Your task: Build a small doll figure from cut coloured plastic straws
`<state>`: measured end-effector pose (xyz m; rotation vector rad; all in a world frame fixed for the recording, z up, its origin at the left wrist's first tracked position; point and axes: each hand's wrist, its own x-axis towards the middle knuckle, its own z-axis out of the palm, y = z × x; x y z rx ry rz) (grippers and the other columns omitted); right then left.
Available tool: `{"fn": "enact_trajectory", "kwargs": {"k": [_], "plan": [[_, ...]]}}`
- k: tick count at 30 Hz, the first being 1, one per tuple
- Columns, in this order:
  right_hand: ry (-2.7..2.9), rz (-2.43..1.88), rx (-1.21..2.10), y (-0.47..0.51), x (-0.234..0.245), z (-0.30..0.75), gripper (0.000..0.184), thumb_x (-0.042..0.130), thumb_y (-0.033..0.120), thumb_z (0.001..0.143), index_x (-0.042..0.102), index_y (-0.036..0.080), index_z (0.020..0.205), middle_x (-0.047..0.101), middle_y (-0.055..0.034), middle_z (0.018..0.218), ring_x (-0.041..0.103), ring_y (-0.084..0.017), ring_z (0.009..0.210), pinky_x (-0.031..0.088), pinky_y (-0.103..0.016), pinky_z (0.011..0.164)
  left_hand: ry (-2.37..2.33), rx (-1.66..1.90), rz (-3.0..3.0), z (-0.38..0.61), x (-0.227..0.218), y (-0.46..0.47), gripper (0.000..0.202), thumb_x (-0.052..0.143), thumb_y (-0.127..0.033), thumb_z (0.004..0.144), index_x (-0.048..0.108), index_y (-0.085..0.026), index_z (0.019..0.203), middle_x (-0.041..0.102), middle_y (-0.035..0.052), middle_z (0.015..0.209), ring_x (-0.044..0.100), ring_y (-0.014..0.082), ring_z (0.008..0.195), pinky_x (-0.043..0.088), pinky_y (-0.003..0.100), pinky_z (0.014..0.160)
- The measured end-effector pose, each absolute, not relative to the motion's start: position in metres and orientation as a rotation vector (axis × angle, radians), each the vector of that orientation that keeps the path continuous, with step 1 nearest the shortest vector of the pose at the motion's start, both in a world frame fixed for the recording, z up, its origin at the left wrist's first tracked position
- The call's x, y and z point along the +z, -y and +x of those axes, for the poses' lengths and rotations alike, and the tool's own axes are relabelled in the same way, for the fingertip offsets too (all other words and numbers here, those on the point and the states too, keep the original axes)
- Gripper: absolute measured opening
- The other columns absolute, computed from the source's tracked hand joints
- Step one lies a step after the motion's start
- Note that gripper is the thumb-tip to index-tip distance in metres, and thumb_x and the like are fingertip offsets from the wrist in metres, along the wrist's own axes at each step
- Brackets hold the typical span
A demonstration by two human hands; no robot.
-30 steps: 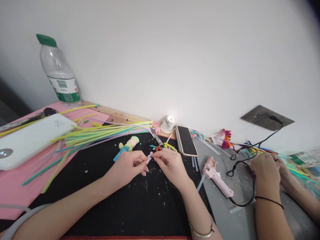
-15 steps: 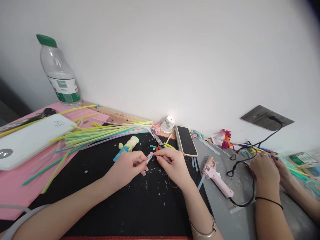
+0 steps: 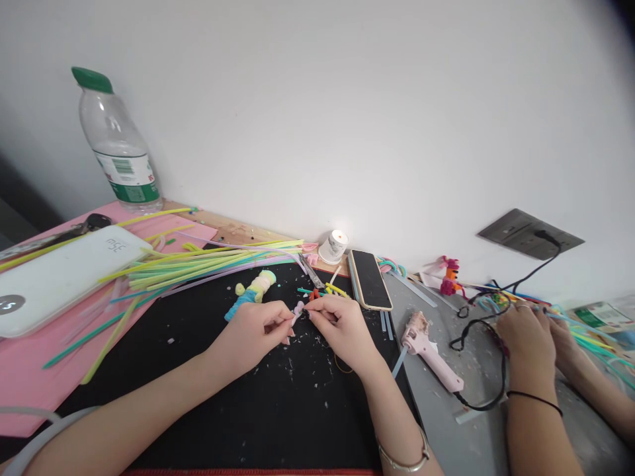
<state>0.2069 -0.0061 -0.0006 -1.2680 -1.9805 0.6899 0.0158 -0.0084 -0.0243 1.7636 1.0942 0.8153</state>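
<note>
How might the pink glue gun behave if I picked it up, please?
The pink glue gun should feel stiff, as it looks made of hard plastic. The black cord attached to it would probably drag along. Lying on its side, its angled shape makes it seem unlikely to roll.

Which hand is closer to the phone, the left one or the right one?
Right. The right hand is just left of the phone; the left hand is farther left.
</note>
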Motion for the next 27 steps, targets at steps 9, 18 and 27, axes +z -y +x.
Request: {"fn": "enact_trajectory", "kwargs": {"k": [9, 18, 27], "plan": [[1.923, -1.309, 0.720, 0.0066, 0.0034, 0.2076, 0.016, 0.058, 0.016, 0.082, 0.074, 0.016, 0.081, 0.057, 0.0011, 0.059, 0.040, -0.010, 0.052, 0.031, -0.023, 0.051, -1.117, 0.814, 1.708, 0.0171, -0.0202, 0.0071, 0.023, 0.051, -0.032, 0.087, 0.059, -0.021, 0.068, 0.071, -0.0032, 0.066, 0.069, 0.0144, 0.060, 0.051, 0.024, 0.060], [1.929, -1.302, 0.753, 0.0065, 0.0034, 0.2068, 0.016, 0.058, 0.017, 0.082, 0.073, 0.015, 0.080, 0.058, 0.0004, 0.062, 0.040, -0.009, 0.053, 0.031, -0.023, 0.052, -1.118, 0.809, 1.695, 0.0165, -0.0179, 0.0080, 0.023, 0.051, -0.033, 0.086, 0.060, -0.021, 0.068, 0.071, -0.0031, 0.067, 0.069, 0.0144, 0.060, 0.052, 0.023, 0.060], [1.910, -1.312, 0.783, 0.0064, 0.0029, 0.2063, 0.016, 0.057, 0.019, 0.082, 0.072, 0.016, 0.080, 0.057, 0.0004, 0.061, 0.039, -0.010, 0.053, 0.030, -0.023, 0.051, -1.092, 0.818, 1.747, 0.0166, -0.0188, 0.0082, 0.025, 0.050, -0.031, 0.087, 0.059, -0.021, 0.066, 0.070, -0.0023, 0.066, 0.069, 0.0156, 0.062, 0.052, 0.025, 0.061]]}}
